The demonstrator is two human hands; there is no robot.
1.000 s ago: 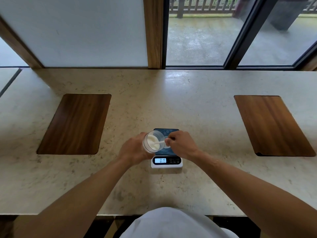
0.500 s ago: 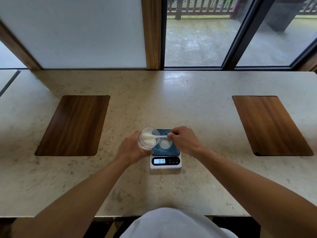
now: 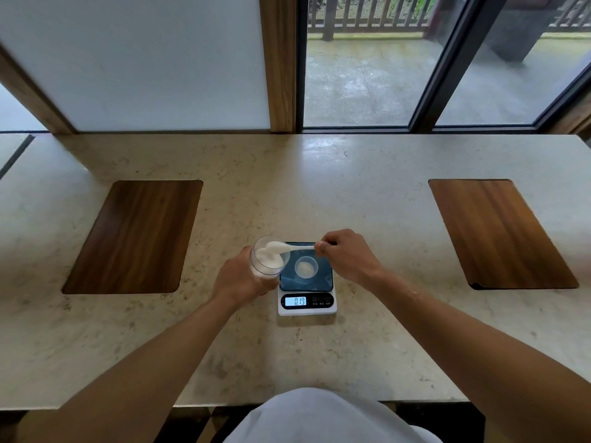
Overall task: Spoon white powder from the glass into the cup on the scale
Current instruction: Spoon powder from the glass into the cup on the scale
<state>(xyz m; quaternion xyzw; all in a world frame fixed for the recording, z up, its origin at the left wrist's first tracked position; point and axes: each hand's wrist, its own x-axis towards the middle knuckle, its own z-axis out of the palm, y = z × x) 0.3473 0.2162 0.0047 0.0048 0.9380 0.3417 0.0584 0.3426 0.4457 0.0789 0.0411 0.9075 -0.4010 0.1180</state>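
Stretching wide under a row of windows, the pale, mottled stone tabletop (image 3: 351,193) carries two dark wooden rectangular panels, the left panel (image 3: 134,236) and the right panel (image 3: 499,233), well apart on either side. Between them, near the front edge, sits a small white scale (image 3: 307,303) with a dark blue weighing plate and a lit display. A small clear cup (image 3: 306,267) stands on that plate with a little white powder in its bottom. The left hand (image 3: 240,279) is wrapped around a clear glass (image 3: 268,258), tilted and held just left of the scale, with white powder (image 3: 270,259) inside. The right hand (image 3: 347,255) pinches the handle of a white spoon (image 3: 289,248), whose heaped bowl lies at the mouth of the glass. Behind the tabletop, a frosted white pane fills the left, a wooden post (image 3: 278,62) divides it from dark-framed glass doors, and beyond them lies a wet-looking terrace with a wooden railing.
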